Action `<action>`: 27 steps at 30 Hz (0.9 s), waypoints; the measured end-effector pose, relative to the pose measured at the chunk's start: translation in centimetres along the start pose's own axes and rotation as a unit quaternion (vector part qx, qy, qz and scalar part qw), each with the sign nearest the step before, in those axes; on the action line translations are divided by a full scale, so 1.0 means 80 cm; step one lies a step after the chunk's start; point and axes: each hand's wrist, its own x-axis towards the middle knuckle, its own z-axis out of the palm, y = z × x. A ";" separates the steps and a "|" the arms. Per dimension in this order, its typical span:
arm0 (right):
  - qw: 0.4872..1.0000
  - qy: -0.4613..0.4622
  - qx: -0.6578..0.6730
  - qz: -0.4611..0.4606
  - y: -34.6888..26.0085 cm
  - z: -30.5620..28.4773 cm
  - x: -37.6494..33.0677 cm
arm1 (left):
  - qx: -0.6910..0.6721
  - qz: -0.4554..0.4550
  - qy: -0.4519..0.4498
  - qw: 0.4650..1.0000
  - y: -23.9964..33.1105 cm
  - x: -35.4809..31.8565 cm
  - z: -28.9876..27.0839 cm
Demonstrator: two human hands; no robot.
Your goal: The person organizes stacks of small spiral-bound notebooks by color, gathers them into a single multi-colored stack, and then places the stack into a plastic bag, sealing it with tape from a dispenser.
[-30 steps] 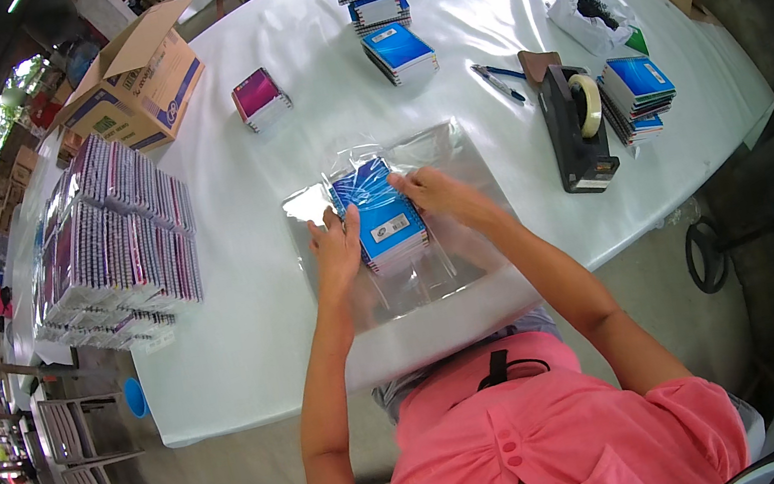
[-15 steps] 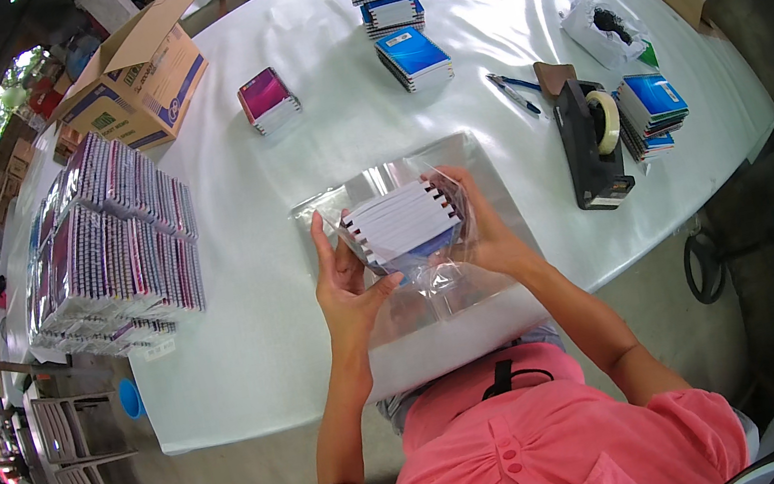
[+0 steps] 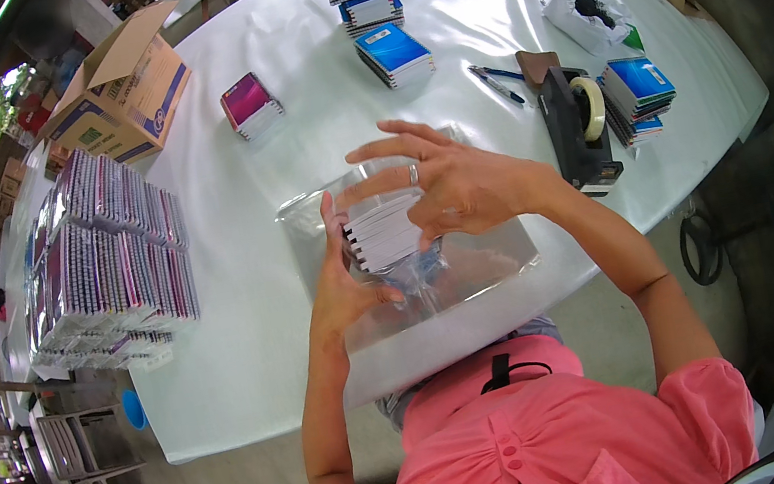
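Observation:
A bundle of spiral notebooks (image 3: 384, 234) stands wrapped in clear plastic, white page edges and dark binding coils facing up. My left hand (image 3: 343, 295) grips its left side, thumb at the near edge and fingers along the far-left side. Over the bundle's right part reaches my right hand (image 3: 474, 186), its fingers stretched out and apart, a ring on one of them. It hides the bundle's right end, and whether its thumb touches the wrap I cannot tell. Under both hands lie flat clear plastic sheets (image 3: 495, 250).
Tall wrapped notebook piles (image 3: 112, 265) stand at left beside an open cardboard box (image 3: 122, 102). Ahead are a purple notebook stack (image 3: 251, 104) and blue ones (image 3: 394, 51). On the right are a tape dispenser (image 3: 576, 136), pens (image 3: 496, 85), more blue notebooks (image 3: 638, 86) and a white plastic bag (image 3: 579, 14).
My right hand has let go of the bundle's right side and come up and left over its top, fingers spreading. My left hand keeps its hold. The whole view has shifted slightly.

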 end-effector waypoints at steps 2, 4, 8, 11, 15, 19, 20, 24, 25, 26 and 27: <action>0.999 0.035 0.022 -0.020 0.007 0.007 -0.006 | -0.031 0.001 -0.003 1.000 -0.003 -0.004 0.005; 0.956 0.196 0.202 0.080 0.015 0.014 -0.031 | -0.031 0.017 0.041 0.999 -0.012 -0.013 0.005; 0.938 0.175 0.261 0.144 0.013 0.083 -0.077 | -0.077 0.046 0.061 0.994 -0.031 -0.015 0.028; 0.903 0.171 0.311 0.242 0.005 0.162 -0.076 | 0.043 0.020 0.091 0.995 -0.015 -0.016 0.040; 0.887 0.179 0.328 0.270 0.009 0.165 -0.049 | -0.001 -0.100 0.141 0.985 -0.004 -0.014 0.039; 0.870 0.171 0.376 0.270 0.019 0.166 -0.045 | -0.080 0.004 0.137 0.987 -0.025 -0.009 0.030; 0.858 0.169 0.411 0.257 0.018 0.161 -0.044 | -0.077 0.004 0.139 0.987 -0.029 -0.011 0.021; 0.863 0.290 0.359 0.205 0.023 0.140 -0.076 | -0.093 0.074 0.171 0.978 -0.025 -0.019 -0.001; 0.894 0.276 0.297 0.190 0.022 0.134 -0.080 | -0.042 0.131 0.200 0.970 -0.031 -0.024 -0.012; 0.920 0.261 0.233 0.175 0.022 0.131 -0.082 | -0.042 0.129 0.199 0.971 -0.043 -0.029 -0.025; 0.920 0.261 0.235 0.175 0.020 0.134 -0.079 | 0.049 0.149 0.155 0.975 -0.049 -0.033 -0.034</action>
